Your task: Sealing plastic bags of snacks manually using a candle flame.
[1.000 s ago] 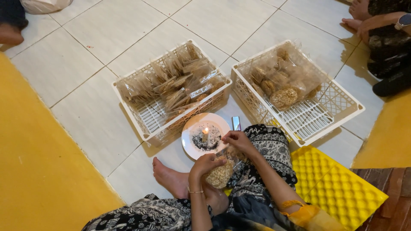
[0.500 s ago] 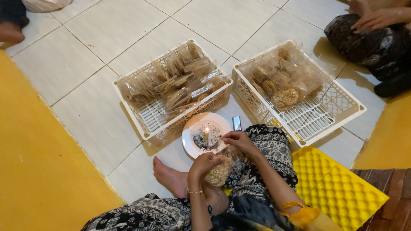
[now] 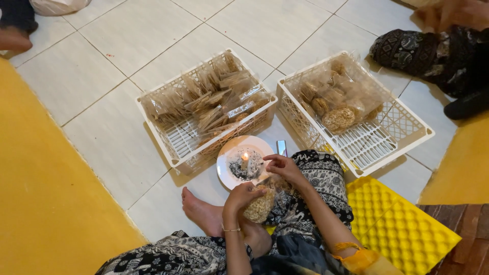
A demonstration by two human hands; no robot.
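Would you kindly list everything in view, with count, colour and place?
crates: two, white, on the tiles, both holding clear packets of snacks
plate: one, white, by the left crate
candle: one, lit, on the plate
lighter: one, silvery, beside the plate
mat: one, yellow, lower right
other person: one, dark patterned clothes, top right
left hand: holds snack packet
right hand: pinches the packet's top near the flame

Head view, steeply down, floor near
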